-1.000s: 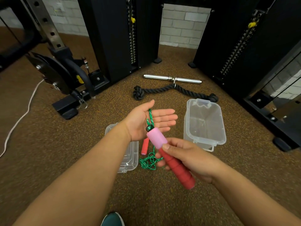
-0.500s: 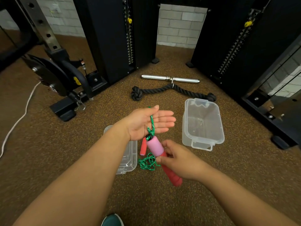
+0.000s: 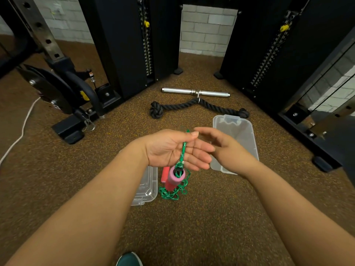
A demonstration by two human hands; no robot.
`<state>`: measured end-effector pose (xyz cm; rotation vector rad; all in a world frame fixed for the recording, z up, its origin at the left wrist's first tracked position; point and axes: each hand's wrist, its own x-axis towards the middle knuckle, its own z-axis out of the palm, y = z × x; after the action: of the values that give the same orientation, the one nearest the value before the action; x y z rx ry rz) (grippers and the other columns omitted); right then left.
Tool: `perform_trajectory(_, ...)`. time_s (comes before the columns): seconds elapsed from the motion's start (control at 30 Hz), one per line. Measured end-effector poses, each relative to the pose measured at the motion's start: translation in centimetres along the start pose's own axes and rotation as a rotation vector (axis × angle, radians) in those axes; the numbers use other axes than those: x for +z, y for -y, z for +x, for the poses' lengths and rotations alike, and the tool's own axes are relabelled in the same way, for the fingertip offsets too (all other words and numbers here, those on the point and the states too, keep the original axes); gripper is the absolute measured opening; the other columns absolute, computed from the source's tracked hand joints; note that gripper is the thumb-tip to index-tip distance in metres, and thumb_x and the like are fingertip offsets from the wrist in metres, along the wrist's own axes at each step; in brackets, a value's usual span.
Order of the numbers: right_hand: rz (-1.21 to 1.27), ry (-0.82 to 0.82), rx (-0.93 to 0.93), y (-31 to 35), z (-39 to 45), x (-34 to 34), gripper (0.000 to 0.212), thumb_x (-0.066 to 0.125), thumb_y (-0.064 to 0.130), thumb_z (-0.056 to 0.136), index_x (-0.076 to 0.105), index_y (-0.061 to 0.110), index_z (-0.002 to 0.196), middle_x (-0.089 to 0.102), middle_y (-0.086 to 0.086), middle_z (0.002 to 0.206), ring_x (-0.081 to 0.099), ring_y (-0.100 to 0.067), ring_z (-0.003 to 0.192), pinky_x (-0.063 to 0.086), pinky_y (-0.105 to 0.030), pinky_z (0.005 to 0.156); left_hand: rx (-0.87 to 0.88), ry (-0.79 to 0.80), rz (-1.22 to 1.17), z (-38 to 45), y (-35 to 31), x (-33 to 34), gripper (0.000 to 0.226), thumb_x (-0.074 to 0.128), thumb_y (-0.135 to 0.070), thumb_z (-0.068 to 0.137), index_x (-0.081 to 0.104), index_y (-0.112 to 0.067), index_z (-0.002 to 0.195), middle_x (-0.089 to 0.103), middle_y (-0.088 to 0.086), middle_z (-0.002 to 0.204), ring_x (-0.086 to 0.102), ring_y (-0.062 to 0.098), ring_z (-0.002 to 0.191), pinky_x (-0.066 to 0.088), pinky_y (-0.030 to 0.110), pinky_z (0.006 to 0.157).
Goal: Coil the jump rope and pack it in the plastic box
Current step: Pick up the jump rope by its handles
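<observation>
**A:** In the head view, what is your left hand [image 3: 173, 150] doing?

**B:** You hold it palm up, and the green rope [image 3: 183, 150] lies across it. The thumb comes over to press the cord near the fingertips, so the rope is pinched there, I judge as the anchor for the first loop. The other fingers [image 3: 199, 153] lie fairly straight, which leaves a flat palm to wind around.

**A:** And the handle?

**B:** The pink-capped handle [image 3: 175, 176] dangles just below the near edge of your palm, hanging from the cord by its own weight. That probably keeps the line taut and out of the tangle.

**A:** My right hand?

**B:** Your right hand [image 3: 226, 148] sits just right of the left one, fingers loosely extended and gripping nothing. It looks placed to take up the slack on the far side of your left hand.

**A:** Where is the remainder of the rope?

**B:** On the floor [image 3: 211, 217] below your hands, in a loose green heap [image 3: 172, 192] beside the second red handle [image 3: 164, 176]. Nothing is coiled yet.

**A:** And the box?

**B:** The plastic box [image 3: 242, 131] stands open on the floor to the right, partly behind your right hand, near enough to drop the coil into. Its clear lid [image 3: 147, 189] lies left of the heap, out of the way.
</observation>
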<state>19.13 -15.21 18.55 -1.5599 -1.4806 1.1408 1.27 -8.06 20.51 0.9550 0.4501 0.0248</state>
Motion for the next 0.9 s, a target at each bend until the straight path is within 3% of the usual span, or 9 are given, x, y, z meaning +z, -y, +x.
perform_trajectory(0.07,0.043,0.041,-0.045,0.2,0.1,0.7,0.056,0.045,-0.01,0.089,0.051,0.027,0.131,0.056,-0.001,0.135,0.05,-0.013,0.128,0.039,-0.04,0.11,-0.02,0.017,0.018,-0.1,0.1,0.2,0.046,0.037,-0.034,0.094,0.072,-0.005,0.103,0.075,0.011,0.09,0.073,0.022,0.086,0.058,0.032,0.08)
perform_trajectory(0.23,0.087,0.157,-0.087,0.6,0.0,1.3,0.052,0.047,-0.01,0.091,0.046,0.015,0.137,0.059,0.001,0.129,0.057,-0.005,0.119,0.044,-0.021,0.101,-0.057,0.059,0.077,-0.3,0.3,0.3,0.047,0.037,-0.037,0.094,0.071,-0.006,0.104,0.075,0.01,0.092,0.073,0.022,0.088,0.056,0.032,0.084)
perform_trajectory(0.3,0.04,0.166,-0.106,0.5,-0.1,1.5,0.044,0.047,-0.007,0.092,0.049,0.01,0.132,0.061,-0.005,0.127,0.058,-0.009,0.117,0.045,-0.023,0.1,-0.066,0.08,0.075,-0.3,0.3,0.2,0.046,0.038,-0.037,0.094,0.072,-0.007,0.104,0.075,0.01,0.093,0.072,0.022,0.089,0.055,0.033,0.086)
perform_trajectory(0.4,0.06,0.131,-0.051,0.5,-0.3,0.8,0.023,0.042,0.008,0.099,0.059,0.001,0.113,0.065,-0.017,0.104,0.058,-0.021,0.096,0.047,-0.032,0.09,-0.068,0.049,0.07,-0.5,0.1,-0.2,0.047,0.037,-0.036,0.095,0.072,-0.005,0.101,0.075,0.011,0.089,0.073,0.023,0.087,0.058,0.031,0.08)
perform_trajectory(0.53,0.093,0.068,0.032,0.9,-0.7,-1.4,0.028,0.041,0.026,0.1,0.064,0.014,0.089,0.045,0.003,0.062,0.046,-0.013,0.063,0.048,-0.03,0.072,-0.037,-0.1,0.072,-0.8,0.1,-0.9,0.047,0.036,-0.033,0.097,0.074,-0.006,0.091,0.076,0.01,0.083,0.074,0.022,0.082,0.058,0.03,0.077)
perform_trajectory(0.6,0.157,0.014,0.055,0.9,-0.7,-1.4,0.029,0.04,0.027,0.1,0.063,0.015,0.087,0.037,0.009,0.056,0.04,-0.007,0.054,0.046,-0.028,0.064,-0.007,-0.165,0.061,-0.5,0.1,-0.8,0.046,0.036,-0.031,0.099,0.073,-0.007,0.088,0.075,0.009,0.08,0.074,0.021,0.078,0.058,0.029,0.075)
perform_trajectory(0.7,0.194,-0.097,0.084,0.7,-0.4,-1.1,0.03,0.041,0.029,0.1,0.064,0.017,0.086,0.035,0.004,0.059,0.038,-0.008,0.052,0.043,-0.023,0.057,0.051,-0.236,0.01,-0.1,0.0,-0.5,0.044,0.038,-0.03,0.099,0.073,-0.007,0.084,0.075,0.009,0.075,0.074,0.02,0.072,0.058,0.028,0.07)
perform_trajectory(0.8,0.067,-0.163,0.093,0.0,-0.2,-0.3,0.029,0.043,0.032,0.099,0.063,0.022,0.08,0.036,0.005,0.058,0.037,-0.013,0.055,0.038,-0.033,0.059,0.149,-0.326,-0.088,-0.4,-0.4,-0.6,0.05,0.038,-0.031,0.099,0.076,-0.01,0.074,0.074,0.008,0.069,0.073,0.019,0.066,0.058,0.027,0.063)
perform_trajectory(0.9,-0.253,-0.099,0.076,-0.6,-0.8,1.6,0.027,0.04,0.033,0.1,0.058,0.025,0.081,0.044,0.005,0.058,0.041,-0.014,0.053,0.038,-0.031,0.057,0.271,-0.427,-0.232,-0.7,-0.8,-1.1,0.052,0.036,-0.031,0.101,0.076,-0.01,0.075,0.075,0.008,0.072,0.073,0.018,0.066,0.058,0.026,0.062)
